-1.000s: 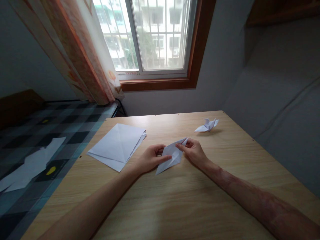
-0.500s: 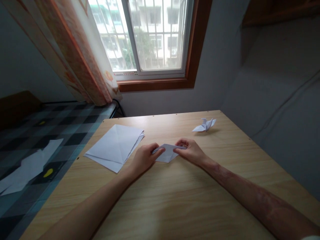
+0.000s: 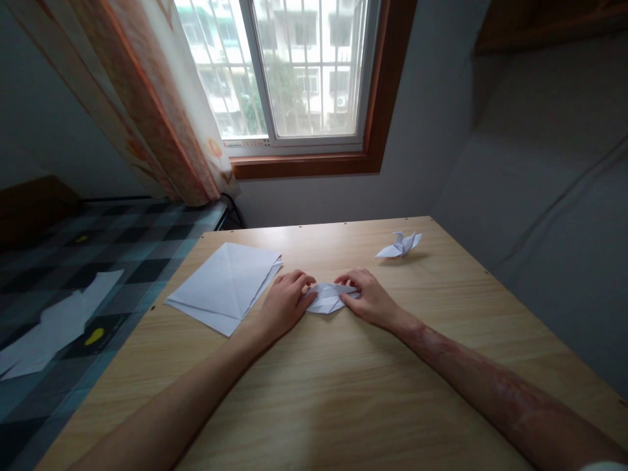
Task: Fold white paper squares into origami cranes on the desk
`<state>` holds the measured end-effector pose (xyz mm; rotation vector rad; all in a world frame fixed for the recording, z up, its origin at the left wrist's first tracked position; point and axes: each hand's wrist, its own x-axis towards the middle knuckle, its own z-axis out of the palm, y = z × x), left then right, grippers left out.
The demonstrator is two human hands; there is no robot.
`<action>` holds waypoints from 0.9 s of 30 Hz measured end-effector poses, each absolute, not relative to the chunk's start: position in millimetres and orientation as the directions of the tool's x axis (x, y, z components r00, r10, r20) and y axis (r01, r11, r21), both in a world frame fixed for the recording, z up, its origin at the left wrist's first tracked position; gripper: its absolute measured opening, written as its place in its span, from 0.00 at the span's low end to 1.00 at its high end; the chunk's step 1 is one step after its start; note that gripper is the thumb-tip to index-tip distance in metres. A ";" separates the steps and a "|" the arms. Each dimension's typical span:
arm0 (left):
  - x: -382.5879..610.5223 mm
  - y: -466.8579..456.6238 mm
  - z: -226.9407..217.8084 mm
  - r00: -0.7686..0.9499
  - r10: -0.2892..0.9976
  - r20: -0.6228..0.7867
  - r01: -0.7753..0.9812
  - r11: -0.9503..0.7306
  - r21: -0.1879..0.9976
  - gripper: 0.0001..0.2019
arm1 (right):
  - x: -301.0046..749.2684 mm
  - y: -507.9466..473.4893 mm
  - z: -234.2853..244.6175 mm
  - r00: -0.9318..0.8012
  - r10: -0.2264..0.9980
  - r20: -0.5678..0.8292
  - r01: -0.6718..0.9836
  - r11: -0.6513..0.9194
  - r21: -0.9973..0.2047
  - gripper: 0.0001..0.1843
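A small folded white paper lies low over the middle of the wooden table, with creases and flaps showing on its upper face. My left hand pinches its left end between thumb and fingers. At the right end, my right hand grips it the same way, thumb toward me. Parts of both ends are hidden by my fingers. Left of my left hand rests a stack of creased white square sheets. A folded paper crane stands at the back right.
Beside the table on the left is a bed with a checked cover, and white paper scraps lie on it. Beyond the table are a window and a patterned curtain. A wooden shelf hangs at upper right.
The folded paper has gone from a smooth diamond-like face to a flatter shape with more creases showing. Both hands have shifted slightly, their fingers still at its two ends.
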<state>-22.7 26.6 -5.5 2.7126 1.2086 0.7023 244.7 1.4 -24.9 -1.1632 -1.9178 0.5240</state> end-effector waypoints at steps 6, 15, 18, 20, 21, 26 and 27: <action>-19.5 22.4 -3.9 0.748 0.558 0.359 0.598 -0.801 0.000 0.10 | 244.3 1.3 -25.9 -0.310 0.826 0.470 0.566 0.558 -0.607 0.11; -19.8 18.7 -2.3 0.755 0.528 0.389 0.539 -0.837 0.089 0.17 | 243.8 -2.1 -27.2 -0.355 0.820 0.449 0.628 0.565 -0.535 0.17; -19.7 20.0 -4.5 0.735 0.551 0.396 0.538 -0.829 0.154 0.15 | 243.7 -2.4 -27.8 -0.343 0.826 0.448 0.626 0.556 -0.547 0.17; -19.4 21.1 -6.3 0.724 0.568 0.391 0.533 -0.821 0.204 0.15 | 243.7 -1.8 -28.8 -0.334 0.827 0.452 0.619 0.554 -0.556 0.17; -19.2 21.4 -7.0 0.721 0.576 0.384 0.533 -0.816 0.224 0.14 | 243.7 -1.2 -29.5 -0.329 0.827 0.455 0.615 0.553 -0.562 0.17; -17.8 21.5 -7.0 0.712 0.611 0.346 0.565 -0.791 0.234 0.16 | 243.2 1.4 -31.4 -0.302 0.837 0.456 0.597 0.539 -0.593 0.19; -17.5 21.3 -6.5 0.707 0.619 0.342 0.573 -0.785 0.235 0.17 | 243.0 1.4 -31.1 -0.297 0.840 0.454 0.595 0.535 -0.600 0.19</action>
